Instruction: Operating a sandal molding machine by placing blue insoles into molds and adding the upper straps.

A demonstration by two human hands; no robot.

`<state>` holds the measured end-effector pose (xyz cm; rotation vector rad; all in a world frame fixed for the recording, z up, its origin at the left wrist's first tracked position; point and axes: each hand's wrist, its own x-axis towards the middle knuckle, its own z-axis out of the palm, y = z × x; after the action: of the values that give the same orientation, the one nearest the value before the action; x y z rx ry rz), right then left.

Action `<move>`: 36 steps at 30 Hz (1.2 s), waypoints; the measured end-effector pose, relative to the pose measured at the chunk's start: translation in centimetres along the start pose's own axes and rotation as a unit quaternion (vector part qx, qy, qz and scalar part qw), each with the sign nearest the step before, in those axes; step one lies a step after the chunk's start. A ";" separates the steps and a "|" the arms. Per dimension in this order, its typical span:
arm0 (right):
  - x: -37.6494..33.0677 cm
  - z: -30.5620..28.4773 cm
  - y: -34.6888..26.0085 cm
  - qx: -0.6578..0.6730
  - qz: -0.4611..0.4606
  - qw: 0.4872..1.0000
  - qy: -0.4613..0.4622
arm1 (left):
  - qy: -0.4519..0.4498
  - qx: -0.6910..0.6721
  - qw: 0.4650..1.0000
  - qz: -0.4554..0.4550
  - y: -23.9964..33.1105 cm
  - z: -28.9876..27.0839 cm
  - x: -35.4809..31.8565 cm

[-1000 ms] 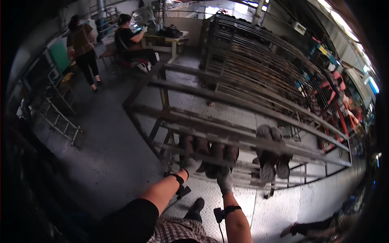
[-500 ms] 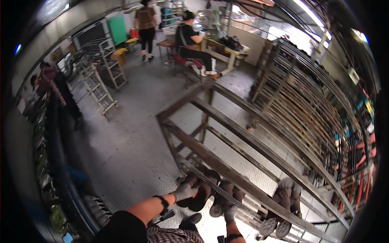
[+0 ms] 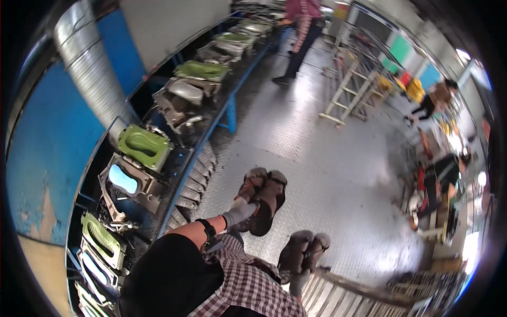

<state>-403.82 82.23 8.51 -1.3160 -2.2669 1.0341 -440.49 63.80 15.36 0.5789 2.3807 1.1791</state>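
Observation:
My left hand (image 3: 240,212), in a light grey glove, is closed on a pair of brown shoes (image 3: 273,196) with dark soles, held out over the metal floor. Lower in the view, my gloved right hand (image 3: 299,283) grips a second pair of brown shoes (image 3: 297,249); its fingers are partly hidden behind them. Both pairs are off the floor. To my left runs a blue-framed bench (image 3: 217,113) carrying shoe-shaped moulds, among them a green mould (image 3: 142,147) and an opened mould with a pale blue sole shape (image 3: 122,178).
A slatted rack (image 3: 338,300) stands close below my right hand. One person (image 3: 303,31) is at the bench's far end, and others are at the right. A wheeled metal frame (image 3: 348,92) stands farther off. A silver duct (image 3: 90,58) rises behind the bench.
My view has swung left from the metal rack to the bench of moulds. Both pairs of shoes have come away from the rack in my hands.

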 end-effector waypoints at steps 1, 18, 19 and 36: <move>2.4 1.6 -1.1 -0.017 -0.015 1.000 -0.013 | 0.032 -0.020 0.998 -0.057 0.3 -3.4 2.1; 46.0 30.0 -59.0 0.212 -0.210 0.920 -0.255 | 0.338 -0.453 0.817 0.117 4.1 -34.7 24.3; 48.4 31.6 -60.6 0.211 -0.212 0.919 -0.256 | 0.340 -0.482 0.797 0.127 4.6 -35.4 26.2; 93.6 64.1 -96.9 -0.048 -0.441 0.882 -0.157 | 0.433 -0.495 0.752 -0.048 7.7 -49.5 85.6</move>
<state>-550.18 104.08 27.40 -0.0206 -2.7120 0.8106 -536.28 82.17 33.40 -0.5742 1.7814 2.7436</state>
